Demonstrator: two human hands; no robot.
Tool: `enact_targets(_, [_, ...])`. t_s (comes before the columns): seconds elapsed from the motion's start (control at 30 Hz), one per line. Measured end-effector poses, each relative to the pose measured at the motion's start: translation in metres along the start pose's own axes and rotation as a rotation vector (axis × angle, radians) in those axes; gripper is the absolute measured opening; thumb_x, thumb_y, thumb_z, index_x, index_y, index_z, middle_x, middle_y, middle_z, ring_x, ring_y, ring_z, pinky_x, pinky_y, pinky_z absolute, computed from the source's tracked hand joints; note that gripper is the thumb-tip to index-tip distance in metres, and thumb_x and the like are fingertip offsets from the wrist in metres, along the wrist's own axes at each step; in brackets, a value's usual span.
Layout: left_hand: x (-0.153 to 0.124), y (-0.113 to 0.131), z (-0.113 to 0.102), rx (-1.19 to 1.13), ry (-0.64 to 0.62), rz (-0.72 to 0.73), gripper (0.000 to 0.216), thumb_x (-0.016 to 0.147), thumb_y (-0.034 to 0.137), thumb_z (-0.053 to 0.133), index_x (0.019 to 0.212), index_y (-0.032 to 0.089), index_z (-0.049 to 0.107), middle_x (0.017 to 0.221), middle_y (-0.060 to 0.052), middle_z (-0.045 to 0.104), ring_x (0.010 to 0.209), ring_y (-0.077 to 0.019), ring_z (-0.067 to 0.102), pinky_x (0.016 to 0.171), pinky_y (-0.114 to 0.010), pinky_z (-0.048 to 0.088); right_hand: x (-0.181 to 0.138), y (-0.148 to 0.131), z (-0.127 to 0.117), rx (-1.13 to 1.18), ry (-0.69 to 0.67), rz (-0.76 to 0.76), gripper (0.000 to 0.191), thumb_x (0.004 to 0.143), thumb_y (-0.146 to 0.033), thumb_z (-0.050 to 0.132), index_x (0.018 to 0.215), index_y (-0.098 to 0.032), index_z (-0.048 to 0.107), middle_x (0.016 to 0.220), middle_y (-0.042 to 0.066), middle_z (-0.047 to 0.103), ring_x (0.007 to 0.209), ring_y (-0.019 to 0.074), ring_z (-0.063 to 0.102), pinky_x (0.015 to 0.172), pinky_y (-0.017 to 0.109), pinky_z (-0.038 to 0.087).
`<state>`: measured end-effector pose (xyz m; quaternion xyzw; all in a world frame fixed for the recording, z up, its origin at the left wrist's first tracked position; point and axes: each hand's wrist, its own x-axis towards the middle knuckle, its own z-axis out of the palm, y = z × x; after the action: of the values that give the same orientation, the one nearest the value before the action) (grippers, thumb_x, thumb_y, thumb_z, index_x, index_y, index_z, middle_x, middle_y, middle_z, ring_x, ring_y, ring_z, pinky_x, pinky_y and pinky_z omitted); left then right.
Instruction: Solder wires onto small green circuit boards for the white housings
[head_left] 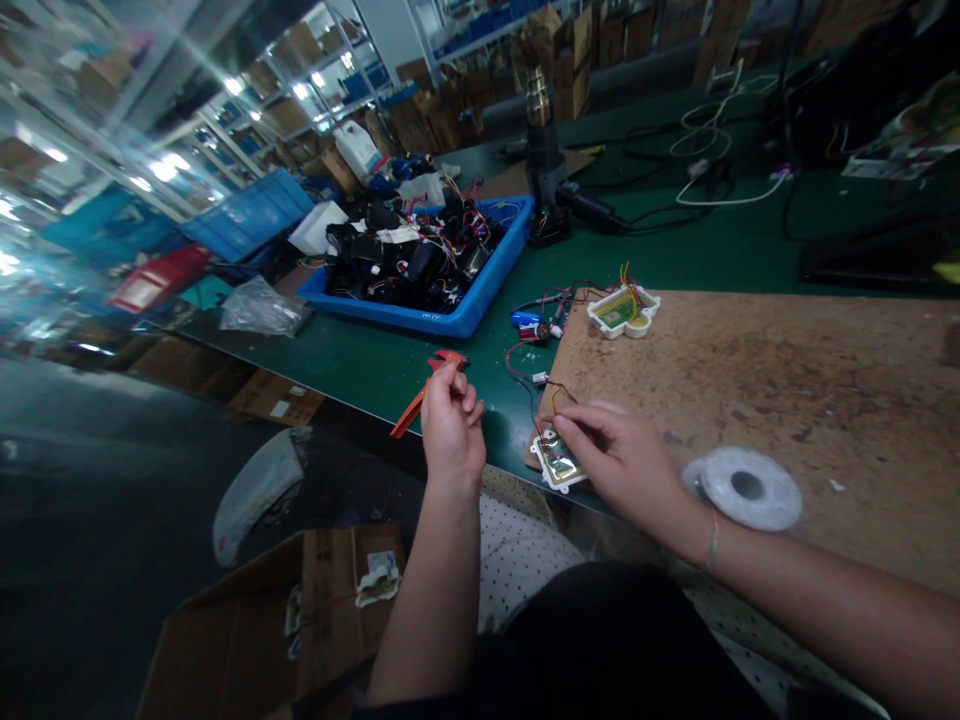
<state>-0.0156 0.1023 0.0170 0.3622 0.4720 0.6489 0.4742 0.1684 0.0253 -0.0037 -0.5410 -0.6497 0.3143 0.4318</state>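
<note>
My left hand is raised in front of the bench edge, its fingers pinched together near the orange-handled cutters that lie on the green mat; what the pinch holds I cannot make out. My right hand rests on the brown board, fingers closed on a small white-framed circuit board at the board's near corner. Red and black wires run from it. A second white-cased circuit board with coloured wires lies farther back.
A blue tray of black wired parts sits at the back left, a black tool stand behind it. A white solder spool lies by my right wrist. Cardboard boxes stand on the floor below.
</note>
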Motion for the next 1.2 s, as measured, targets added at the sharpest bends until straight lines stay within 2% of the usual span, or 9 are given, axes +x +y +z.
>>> enact_targets(0.07, [0.004,-0.005,-0.011,0.119,-0.001,0.038,0.032,0.089,0.034,0.061,0.065,0.018,0.045,0.063,0.006,0.038,0.046,-0.0041,0.031,0.041,-0.016,0.023,0.001,-0.002,-0.001,0.013,0.006,0.010,0.025,0.100,-0.040,0.056,0.099,-0.024,0.074,0.086,0.001,0.068,0.083,0.0144,0.062,0.074,0.029,0.043])
enact_targets(0.13, [0.008,-0.007,-0.022,0.252,-0.028,0.073,0.023,0.086,0.031,0.067,0.071,0.017,0.056,0.066,0.004,0.051,0.049,-0.0050,0.040,0.044,-0.016,0.029,0.002,-0.003,-0.002,0.024,0.015,0.019,0.025,0.099,-0.041,0.056,0.099,-0.023,0.074,0.087,0.001,0.068,0.083,0.0144,0.061,0.074,0.029,0.043])
enact_targets(0.27, [0.013,-0.003,-0.038,0.471,-0.103,0.136,0.019,0.079,0.023,0.075,0.097,0.019,0.072,0.095,-0.004,0.072,0.068,-0.0105,0.059,0.059,-0.020,0.046,0.002,-0.004,-0.002,0.031,0.003,0.021,0.026,0.099,-0.042,0.055,0.100,-0.024,0.074,0.091,0.002,0.070,0.085,0.0155,0.062,0.077,0.030,0.044])
enact_targets(0.47, [0.012,-0.006,-0.044,0.546,-0.158,0.106,0.015,0.090,0.030,0.060,0.087,0.017,0.068,0.079,-0.003,0.072,0.062,-0.0122,0.063,0.052,-0.019,0.046,0.001,-0.003,-0.003,0.050,0.000,0.038,0.026,0.099,-0.042,0.055,0.101,-0.024,0.074,0.093,0.002,0.071,0.088,0.0161,0.063,0.080,0.031,0.046])
enact_targets(0.73, [0.007,-0.015,-0.039,0.461,-0.216,0.033,0.038,0.085,0.046,0.073,0.104,0.013,0.073,0.100,-0.014,0.078,0.071,-0.0136,0.073,0.055,-0.018,0.052,0.001,-0.002,-0.002,0.056,0.008,0.038,0.026,0.099,-0.042,0.055,0.101,-0.024,0.074,0.094,0.003,0.072,0.088,0.0169,0.064,0.079,0.032,0.047])
enact_targets(0.97, [0.011,-0.008,-0.039,0.526,-0.098,0.143,0.036,0.087,0.047,0.073,0.074,0.013,0.072,0.068,-0.006,0.072,0.055,-0.0119,0.065,0.050,-0.018,0.047,0.002,-0.002,-0.001,0.046,0.050,0.012,0.026,0.099,-0.041,0.055,0.103,-0.023,0.074,0.100,0.005,0.073,0.093,0.0181,0.066,0.082,0.033,0.048])
enact_targets(1.07, [0.006,0.002,-0.035,0.552,-0.068,0.235,0.022,0.083,0.036,0.079,0.094,0.017,0.076,0.098,-0.008,0.076,0.075,-0.0140,0.069,0.059,-0.018,0.051,0.002,-0.003,-0.001,0.062,0.055,0.014,0.027,0.100,-0.041,0.054,0.104,-0.022,0.073,0.101,0.005,0.072,0.092,0.0171,0.066,0.081,0.032,0.048])
enact_targets(1.13, [-0.004,0.009,-0.029,0.579,-0.065,0.313,0.051,0.078,0.025,0.084,0.127,0.026,0.069,0.130,-0.008,0.068,0.091,-0.0152,0.068,0.066,-0.018,0.052,0.003,-0.004,-0.001,0.076,0.068,0.007,0.027,0.100,-0.041,0.054,0.103,-0.022,0.073,0.099,0.004,0.072,0.091,0.0163,0.065,0.081,0.031,0.048])
enact_targets(1.2, [-0.019,0.013,-0.021,0.612,-0.080,0.383,0.059,0.082,0.022,0.080,0.138,0.029,0.062,0.138,-0.008,0.064,0.092,-0.0150,0.066,0.067,-0.019,0.052,0.003,-0.005,-0.001,0.088,0.085,-0.004,0.026,0.100,-0.042,0.055,0.101,-0.022,0.072,0.095,0.004,0.070,0.089,0.0159,0.064,0.079,0.030,0.048])
